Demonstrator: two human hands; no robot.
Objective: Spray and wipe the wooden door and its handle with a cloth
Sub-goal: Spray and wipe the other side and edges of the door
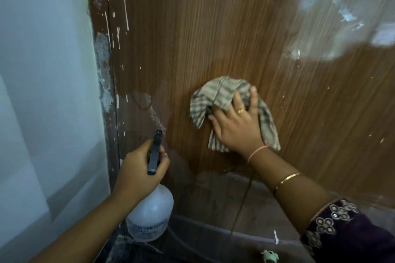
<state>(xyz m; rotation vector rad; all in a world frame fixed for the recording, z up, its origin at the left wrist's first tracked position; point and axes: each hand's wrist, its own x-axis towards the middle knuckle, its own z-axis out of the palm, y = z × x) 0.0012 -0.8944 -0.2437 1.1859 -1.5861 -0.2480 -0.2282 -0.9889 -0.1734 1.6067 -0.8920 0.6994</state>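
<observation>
The brown wooden door [213, 28] fills most of the view, with a wet patch at its lower left. My left hand [139, 168] grips the black trigger head of a white spray bottle [150, 215], and a fine mist leaves the nozzle toward the door's left edge. My right hand [237, 126] presses a striped grey-beige cloth [218, 94] flat against the door, its fingers spread over the cloth. The door handle is not in view.
A pale wall [42, 92] stands at the left beside the paint-flecked door frame [102, 60]. White glare shows on the door at the upper right. The dark floor [213, 241] lies below, with a small object near the bottom edge.
</observation>
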